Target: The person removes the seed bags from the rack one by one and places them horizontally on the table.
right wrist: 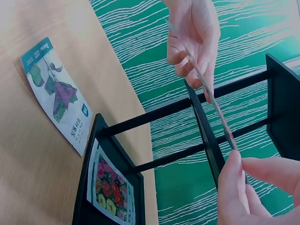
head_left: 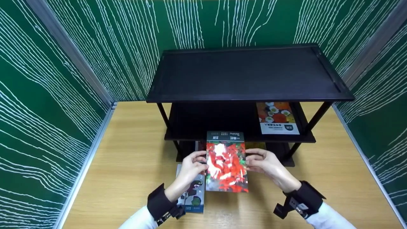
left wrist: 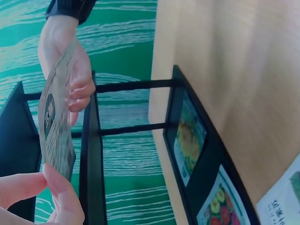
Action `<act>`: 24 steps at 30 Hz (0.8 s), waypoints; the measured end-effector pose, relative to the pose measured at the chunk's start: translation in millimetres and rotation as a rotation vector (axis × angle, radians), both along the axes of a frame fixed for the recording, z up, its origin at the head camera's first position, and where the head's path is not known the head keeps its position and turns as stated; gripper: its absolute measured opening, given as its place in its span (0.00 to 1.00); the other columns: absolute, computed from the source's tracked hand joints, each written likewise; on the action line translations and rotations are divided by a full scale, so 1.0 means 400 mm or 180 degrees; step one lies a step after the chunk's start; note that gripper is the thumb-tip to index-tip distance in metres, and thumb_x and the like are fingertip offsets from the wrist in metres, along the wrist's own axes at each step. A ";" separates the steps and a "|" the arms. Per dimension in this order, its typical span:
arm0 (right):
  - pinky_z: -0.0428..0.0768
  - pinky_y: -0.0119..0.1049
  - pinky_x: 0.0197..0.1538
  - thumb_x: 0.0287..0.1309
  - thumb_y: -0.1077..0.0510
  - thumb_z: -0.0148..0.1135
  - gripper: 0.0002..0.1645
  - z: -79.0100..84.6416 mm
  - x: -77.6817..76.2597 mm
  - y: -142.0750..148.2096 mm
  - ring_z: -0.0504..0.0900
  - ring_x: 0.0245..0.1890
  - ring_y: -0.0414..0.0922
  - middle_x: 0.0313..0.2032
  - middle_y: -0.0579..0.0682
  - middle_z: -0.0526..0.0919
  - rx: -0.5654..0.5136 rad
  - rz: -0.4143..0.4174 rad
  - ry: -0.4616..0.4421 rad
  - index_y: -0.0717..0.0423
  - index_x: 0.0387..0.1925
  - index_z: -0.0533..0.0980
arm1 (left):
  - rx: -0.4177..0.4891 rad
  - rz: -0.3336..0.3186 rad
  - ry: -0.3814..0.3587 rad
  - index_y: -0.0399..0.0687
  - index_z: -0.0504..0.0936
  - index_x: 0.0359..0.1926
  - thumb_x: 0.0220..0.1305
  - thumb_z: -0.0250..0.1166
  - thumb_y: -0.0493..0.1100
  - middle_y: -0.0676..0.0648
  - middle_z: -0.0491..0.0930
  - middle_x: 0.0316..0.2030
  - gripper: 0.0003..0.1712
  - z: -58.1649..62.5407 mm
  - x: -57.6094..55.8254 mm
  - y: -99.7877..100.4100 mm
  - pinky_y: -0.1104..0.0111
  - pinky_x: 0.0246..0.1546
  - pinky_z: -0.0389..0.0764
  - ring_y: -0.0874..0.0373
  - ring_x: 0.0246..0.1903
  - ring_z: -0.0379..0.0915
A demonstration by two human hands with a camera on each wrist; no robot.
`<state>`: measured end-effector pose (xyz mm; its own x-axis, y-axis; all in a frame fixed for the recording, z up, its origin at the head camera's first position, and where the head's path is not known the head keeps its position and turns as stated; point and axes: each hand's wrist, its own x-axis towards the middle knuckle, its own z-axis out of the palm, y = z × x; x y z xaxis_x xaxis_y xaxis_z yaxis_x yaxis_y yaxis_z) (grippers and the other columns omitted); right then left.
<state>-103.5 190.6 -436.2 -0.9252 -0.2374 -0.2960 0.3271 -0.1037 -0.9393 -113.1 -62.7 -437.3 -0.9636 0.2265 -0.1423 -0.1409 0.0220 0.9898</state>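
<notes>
A flower seed packet (head_left: pixel 226 168) with a red-blossom picture is held out in front of the black shelf rack, near its middle tier. My left hand (head_left: pixel 191 167) pinches its left edge between thumb and fingers. On the opposite edge, my right hand (head_left: pixel 266 163) pinches it the same way. Seen almost edge-on in the right wrist view, the packet (right wrist: pixel 208 89) is thin and flat. Its printed pale back (left wrist: pixel 58 112) shows in the left wrist view. Below my left forearm, a purple-flower seed packet (head_left: pixel 194 200) lies on the wooden table, partly covered by the arm.
The three-tier black rack (head_left: pixel 248 74) stands against green, white-streaked walls (head_left: pixel 203 25). An orange-and-white flower packet (head_left: pixel 276 116) lies at the right of the middle tier. On the bottom tier lie a yellow-flower packet (left wrist: pixel 190 133) and a mixed-colour flower packet (right wrist: pixel 112 187).
</notes>
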 end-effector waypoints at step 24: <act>0.78 0.39 0.43 0.50 0.68 0.56 0.29 -0.069 0.064 -0.021 0.79 0.33 0.43 0.32 0.52 0.79 0.0043 0.0051 -0.0111 0.74 0.54 0.60 | -0.0071 -0.0064 -0.0293 0.28 0.67 0.53 0.48 0.57 0.25 0.46 0.71 0.31 0.27 -0.069 0.062 -0.023 0.73 0.19 0.77 0.65 0.18 0.68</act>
